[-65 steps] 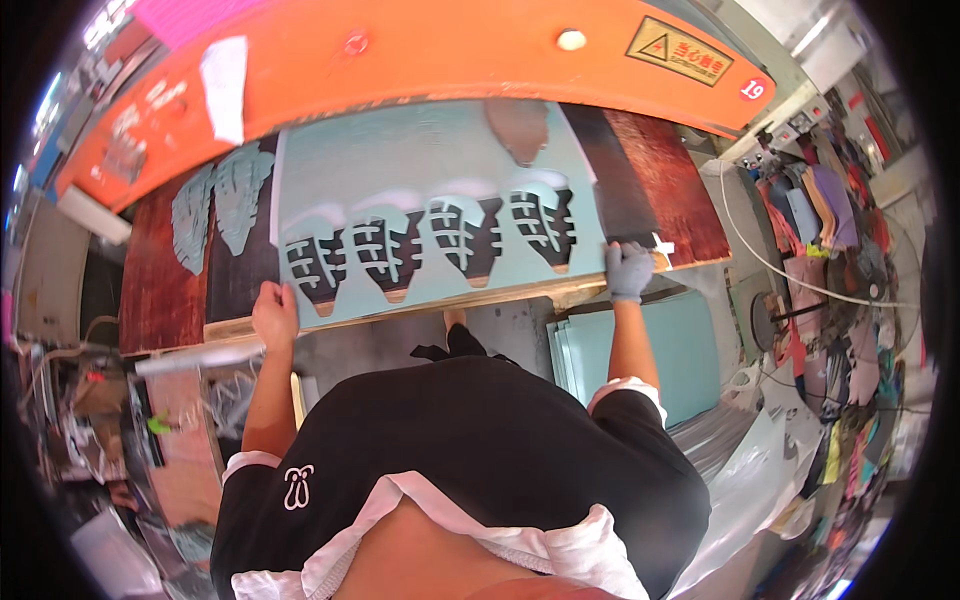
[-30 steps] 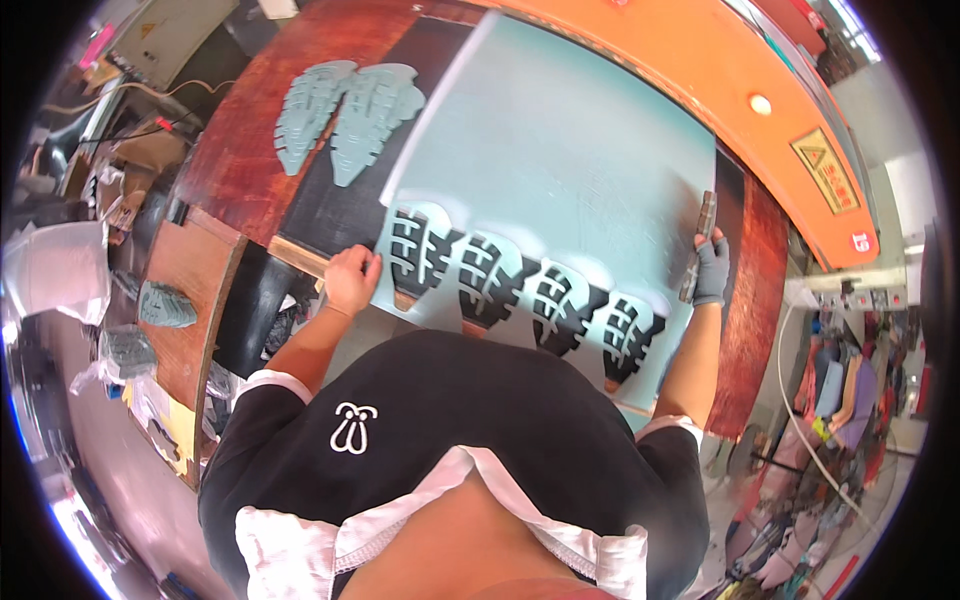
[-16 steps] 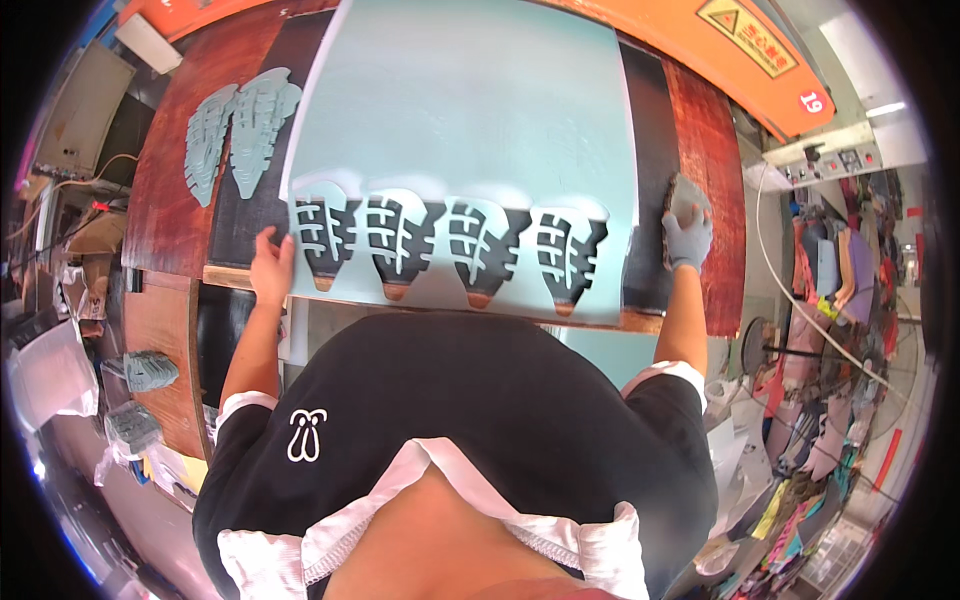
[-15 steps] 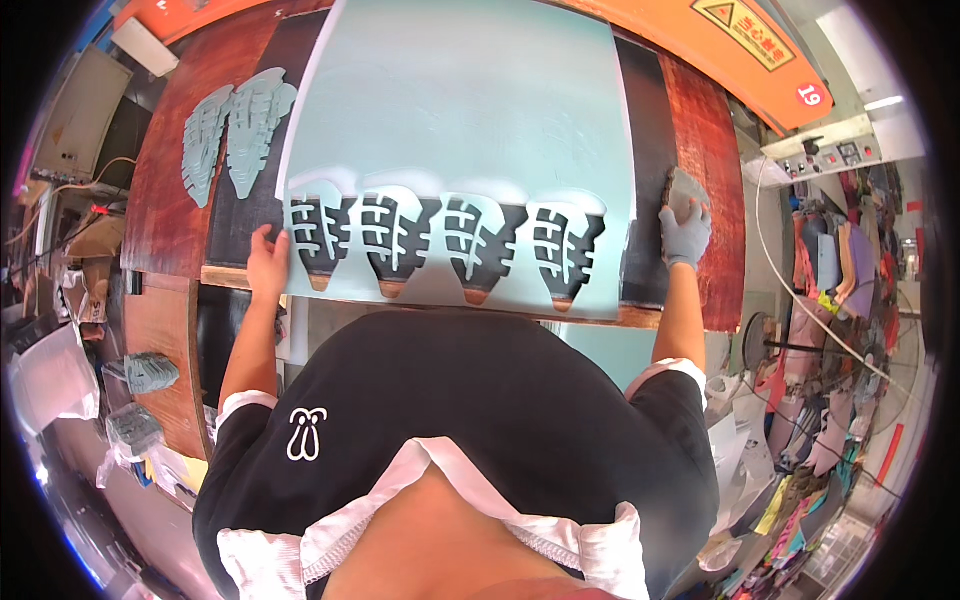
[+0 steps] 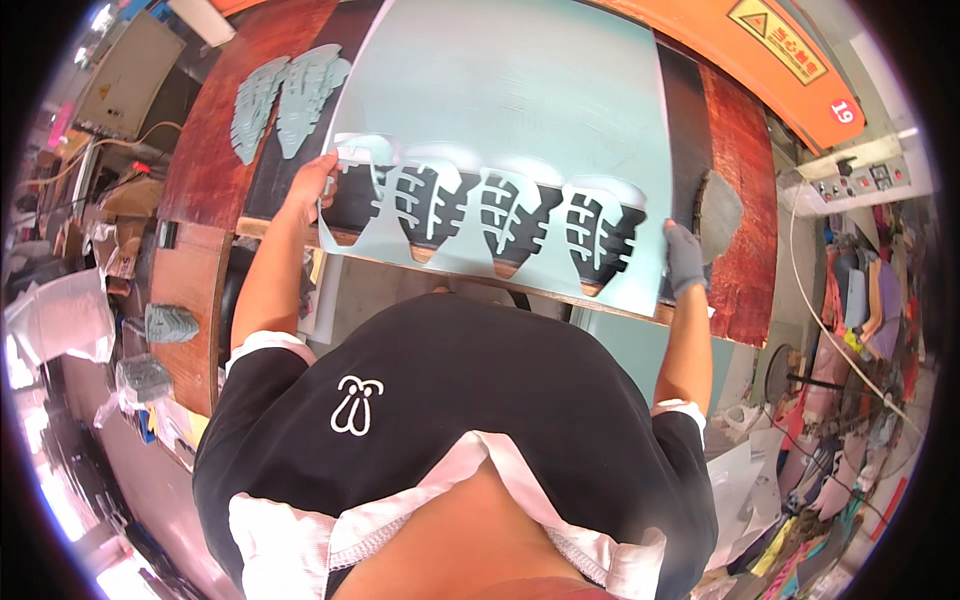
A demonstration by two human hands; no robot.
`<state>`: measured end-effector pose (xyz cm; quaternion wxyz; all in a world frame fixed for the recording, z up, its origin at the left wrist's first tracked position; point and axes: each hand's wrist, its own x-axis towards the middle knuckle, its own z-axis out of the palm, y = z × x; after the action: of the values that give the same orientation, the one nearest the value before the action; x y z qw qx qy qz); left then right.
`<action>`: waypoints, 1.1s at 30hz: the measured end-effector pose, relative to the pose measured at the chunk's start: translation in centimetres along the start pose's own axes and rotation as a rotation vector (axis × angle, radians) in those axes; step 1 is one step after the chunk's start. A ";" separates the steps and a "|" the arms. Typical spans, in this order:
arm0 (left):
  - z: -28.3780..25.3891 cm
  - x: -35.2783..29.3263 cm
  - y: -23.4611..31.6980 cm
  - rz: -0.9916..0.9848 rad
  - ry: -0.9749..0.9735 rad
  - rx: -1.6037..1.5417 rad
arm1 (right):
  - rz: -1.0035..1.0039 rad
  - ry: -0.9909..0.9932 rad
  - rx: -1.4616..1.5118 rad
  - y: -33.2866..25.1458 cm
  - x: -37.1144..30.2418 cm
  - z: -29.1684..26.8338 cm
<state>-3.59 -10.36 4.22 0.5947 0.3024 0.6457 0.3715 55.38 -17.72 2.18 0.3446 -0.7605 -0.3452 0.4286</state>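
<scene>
A pale blue-green sheet (image 5: 510, 85) lies over a black board, with a row of shoe-upper-shaped openings along its near edge. My bare left hand (image 5: 315, 188) is closed on the sheet's left edge, beside the leftmost opening, where a thin strip of the sheet bows up. My right hand (image 5: 685, 260), in a grey glove, is closed at the sheet's right edge near the front corner; its fingertips are partly hidden. Just beyond it lies a rounded grey block (image 5: 720, 215), apart from the hand. Cut shoe-upper pieces (image 5: 298, 105) rest at the far left.
The black board (image 5: 685, 120) sits between red-brown wooden panels (image 5: 740, 160). An orange machine (image 5: 790, 50) with a warning label spans the far side. At left, a grey bundle (image 5: 172, 322) lies on a brown side table (image 5: 195, 275). Piled fabric scraps (image 5: 850, 290) fill the right.
My right hand has let go of the grey block and come to the sheet's right edge. My left hand has moved farther up the left edge and taken hold. The view has shifted.
</scene>
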 end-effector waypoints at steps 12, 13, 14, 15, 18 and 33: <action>-4.5 -4.9 -4.5 0.726 0.583 0.999 | -0.467 0.192 -0.669 1.9 -5.4 -1.8; -3.7 -4.8 -4.0 0.846 0.536 0.882 | -0.484 0.286 -0.767 0.1 -5.5 -1.4; -2.9 -4.7 -3.4 0.961 0.494 0.760 | -0.574 0.307 -0.785 -2.0 -5.5 -0.5; -1.6 -4.6 -3.2 0.800 0.164 0.346 | -0.690 0.376 -0.775 -4.2 -5.4 0.9; 1.4 -4.8 -2.9 -0.003 -0.201 -0.238 | -0.701 0.174 -0.612 -10.1 -5.0 7.6; 2.9 2.0 -4.1 0.145 -0.425 -0.702 | -1.098 -0.616 -0.515 -19.0 -6.2 38.3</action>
<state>-0.70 -10.54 -0.39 0.7541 0.1959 0.3197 0.5392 14.50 -4.11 5.25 0.2059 -0.3758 -0.8548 0.2927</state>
